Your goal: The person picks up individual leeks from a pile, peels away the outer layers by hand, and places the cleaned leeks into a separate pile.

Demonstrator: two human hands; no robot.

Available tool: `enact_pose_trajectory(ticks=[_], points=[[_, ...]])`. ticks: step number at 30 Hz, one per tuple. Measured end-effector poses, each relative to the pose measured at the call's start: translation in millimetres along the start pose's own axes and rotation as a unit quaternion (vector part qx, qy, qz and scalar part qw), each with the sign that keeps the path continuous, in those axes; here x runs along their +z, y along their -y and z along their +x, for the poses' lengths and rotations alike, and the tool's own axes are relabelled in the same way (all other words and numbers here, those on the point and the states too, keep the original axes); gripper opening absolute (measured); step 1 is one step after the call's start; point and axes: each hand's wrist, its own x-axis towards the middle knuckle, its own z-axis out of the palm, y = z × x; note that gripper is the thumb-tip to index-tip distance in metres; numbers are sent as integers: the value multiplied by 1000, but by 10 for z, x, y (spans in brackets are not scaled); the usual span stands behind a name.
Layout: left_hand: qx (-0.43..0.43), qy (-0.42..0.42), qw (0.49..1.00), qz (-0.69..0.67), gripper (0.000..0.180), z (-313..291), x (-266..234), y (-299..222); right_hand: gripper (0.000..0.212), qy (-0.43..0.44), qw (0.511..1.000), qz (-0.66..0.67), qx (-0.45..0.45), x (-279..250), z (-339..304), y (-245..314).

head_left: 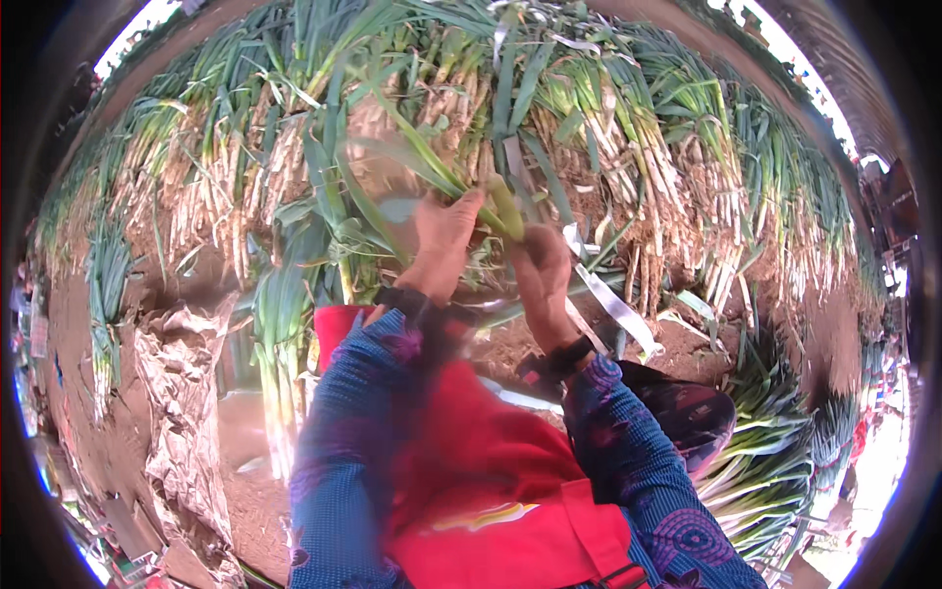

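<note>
In front of my body, my left hand point(446, 240) closes round a leek point(424, 152), thumb on top, with its long green leaves fanning up and to the left. Just to the right, my right hand point(543, 267) is blurred by motion, its fingers curled against a bent, pale-green leaf point(505, 208) of the same plant. Whether that leaf is torn off or still attached I cannot tell. A white strip point(613, 304) hangs beside my right wrist.
Leeks with white, soil-covered stems point(667, 167) lie in a wide arc on the ground ahead. A small bunch point(280, 344) lies left of my arm, near crumpled brown paper point(186, 402). More leeks point(765, 432) are piled at the right. A red apron point(481, 461) covers my lap.
</note>
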Motion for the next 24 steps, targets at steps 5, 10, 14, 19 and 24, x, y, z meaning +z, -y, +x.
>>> enact_pose_trajectory(ticks=[5,10,14,19,24], points=[[-81,-11,997,-3,25,108,-135,-35,11,45,996,74,-6,-6,-14,27],[-78,-102,991,-31,19,238,-318,-112,15,76,995,-13,-66,-167,-36,49],[-49,-138,988,-56,20,348,-535,-220,13,35,977,201,65,-420,-17,48],[-44,-174,983,-25,18,393,-829,-357,12,-43,927,333,167,-1287,137,-226],[9,-117,993,-14,19,377,-1104,-508,10,-178,901,349,185,-2763,313,-811]])
